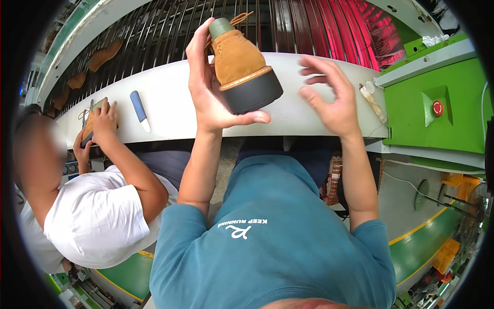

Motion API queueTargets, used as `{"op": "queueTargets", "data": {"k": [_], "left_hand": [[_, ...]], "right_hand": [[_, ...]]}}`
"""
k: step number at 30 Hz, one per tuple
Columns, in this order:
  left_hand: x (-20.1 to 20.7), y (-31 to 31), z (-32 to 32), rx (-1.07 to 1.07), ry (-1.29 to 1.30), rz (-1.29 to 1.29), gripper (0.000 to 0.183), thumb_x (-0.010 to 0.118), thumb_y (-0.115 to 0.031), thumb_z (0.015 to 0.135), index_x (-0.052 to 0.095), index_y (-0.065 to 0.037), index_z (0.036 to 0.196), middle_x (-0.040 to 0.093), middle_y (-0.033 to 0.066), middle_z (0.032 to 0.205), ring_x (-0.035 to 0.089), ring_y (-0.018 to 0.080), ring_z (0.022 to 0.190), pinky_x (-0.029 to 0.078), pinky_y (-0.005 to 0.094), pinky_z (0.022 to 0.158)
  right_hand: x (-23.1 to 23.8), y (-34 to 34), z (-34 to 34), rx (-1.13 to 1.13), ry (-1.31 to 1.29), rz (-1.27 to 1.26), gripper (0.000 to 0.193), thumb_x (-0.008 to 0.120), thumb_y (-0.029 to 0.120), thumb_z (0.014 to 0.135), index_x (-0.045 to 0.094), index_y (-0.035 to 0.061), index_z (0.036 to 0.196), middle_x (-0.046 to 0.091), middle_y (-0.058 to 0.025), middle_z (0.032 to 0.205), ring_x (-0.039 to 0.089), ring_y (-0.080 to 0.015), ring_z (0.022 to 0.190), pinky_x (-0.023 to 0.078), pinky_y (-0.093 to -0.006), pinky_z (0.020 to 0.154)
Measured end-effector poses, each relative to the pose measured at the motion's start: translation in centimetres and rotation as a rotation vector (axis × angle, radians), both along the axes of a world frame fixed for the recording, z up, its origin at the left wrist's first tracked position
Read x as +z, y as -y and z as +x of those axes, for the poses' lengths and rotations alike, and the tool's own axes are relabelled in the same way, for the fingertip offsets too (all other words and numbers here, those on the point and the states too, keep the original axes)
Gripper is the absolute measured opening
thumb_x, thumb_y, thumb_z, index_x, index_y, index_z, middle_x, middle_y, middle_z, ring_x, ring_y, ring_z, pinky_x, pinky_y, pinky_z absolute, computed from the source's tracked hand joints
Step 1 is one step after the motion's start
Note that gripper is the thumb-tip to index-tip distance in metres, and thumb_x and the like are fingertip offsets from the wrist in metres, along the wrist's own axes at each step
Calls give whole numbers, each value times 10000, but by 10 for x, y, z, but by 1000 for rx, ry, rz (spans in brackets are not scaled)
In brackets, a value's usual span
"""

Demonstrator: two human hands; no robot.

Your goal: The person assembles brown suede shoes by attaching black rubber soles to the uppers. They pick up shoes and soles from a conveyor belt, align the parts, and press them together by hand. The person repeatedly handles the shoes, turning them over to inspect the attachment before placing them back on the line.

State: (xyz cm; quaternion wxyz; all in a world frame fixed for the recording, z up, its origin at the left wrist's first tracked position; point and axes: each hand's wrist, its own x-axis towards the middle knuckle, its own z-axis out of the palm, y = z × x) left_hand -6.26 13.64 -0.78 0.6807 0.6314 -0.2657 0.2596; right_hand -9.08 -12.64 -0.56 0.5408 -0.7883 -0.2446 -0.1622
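My left hand [208, 85] grips a tan suede boot [235, 55] with a thick black sole, held up over the white ledge [170, 110], toe pointing toward me. A green insert fills the boot's opening, and brown laces hang behind it. My right hand [329, 95] hovers just right of the boot, fingers spread and slightly blurred, touching nothing.
A conveyor of dark rods [170, 28] runs behind the ledge, carrying tan boots [103, 54] at the left; its right part glows red. A blue-and-white tool [139, 109] lies on the ledge. A co-worker in white [95, 216] at my left handles a boot. A green machine [437, 103] stands right.
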Motion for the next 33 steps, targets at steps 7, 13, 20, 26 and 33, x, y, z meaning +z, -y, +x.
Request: {"op": "queueTargets", "data": {"k": [7,13,20,26,33], "left_hand": [[0,-1,6,55,-7,-13,1599,1072,-692,472,328,34,1688,508,172,1470,619,302,1330,551,448,1110],[14,31,-16,-94,-147,-285,1586,1057,-675,528,275,43,1706,498,237,1543,608,326,1377,539,450,1150],[-3,32,-6,-158,206,-23,1357,1059,-627,561,502,34,1607,383,225,1592,549,346,1413,532,476,1149],[26,16,-17,-122,220,201,1136,1014,-574,582,656,-27,1511,390,251,1602,555,378,1381,497,505,1151],[54,21,-38,-118,218,386,1181,1052,-567,537,651,-47,1519,440,250,1601,530,387,1417,489,535,1145]], "right_hand": [[-50,76,-8,-330,-262,142,441,816,122,1011,715,30,1431,777,-114,1243,739,-183,1114,588,-340,1010],[-25,60,-14,-293,-113,22,425,820,113,1009,725,32,1415,779,-112,1224,736,-174,1106,589,-345,1006],[-26,106,-21,-503,-116,-79,414,829,116,1003,733,39,1398,774,-113,1235,736,-181,1119,587,-353,1020],[-73,198,-27,-712,-117,-783,396,791,282,1025,765,57,1350,724,-151,1191,690,-360,1094,542,-461,1010],[-81,218,-34,-607,-139,-795,322,756,220,1041,777,52,1315,666,-135,1125,660,-344,1012,535,-446,928]]}}
